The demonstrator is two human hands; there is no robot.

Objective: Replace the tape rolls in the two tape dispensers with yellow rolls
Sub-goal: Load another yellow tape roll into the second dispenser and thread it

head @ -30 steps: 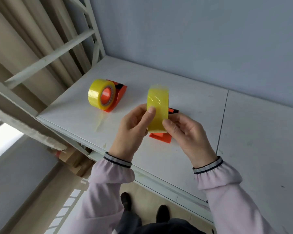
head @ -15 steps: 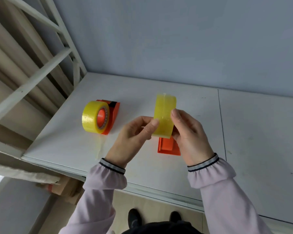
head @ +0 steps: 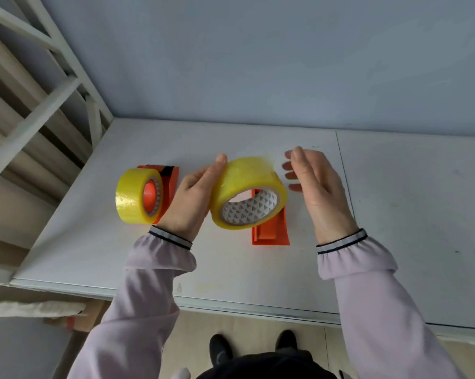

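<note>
My left hand [head: 188,203] grips the yellow roll [head: 248,192] above the empty dispenser [head: 270,231] mid-table; right hand [head: 315,187] open beside it. Light, stiff, slick; hold by rim and core.

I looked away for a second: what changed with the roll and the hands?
The right hand let go of the yellow roll and opened beside it; the left hand alone holds it, turned core-forward. The loaded dispenser and the empty dispenser stayed put.
</note>
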